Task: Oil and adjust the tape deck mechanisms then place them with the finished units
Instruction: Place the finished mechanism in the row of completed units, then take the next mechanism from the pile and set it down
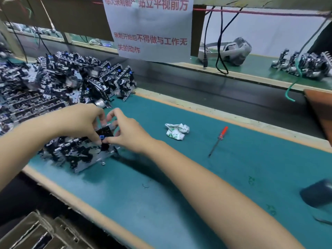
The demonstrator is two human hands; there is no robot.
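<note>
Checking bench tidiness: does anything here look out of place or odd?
A crumpled white-and-green paper wad lies loose on the green mat, with a red-handled screwdriver askew beside it. Nothing looks spilled or damaged.

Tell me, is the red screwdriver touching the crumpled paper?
Apart. The head view shows the red screwdriver lying on the green mat to the right of the crumpled paper, with a clear strip of bare mat between them.

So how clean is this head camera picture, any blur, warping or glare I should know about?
Head view: wide-angle bend curves the green mat's edges; both hands on the tape deck mechanism and the dark object at lower right are soft with blur; the screwdriver and crumpled paper read sharper; lighting even, soft shadows, no strong glare.
</note>
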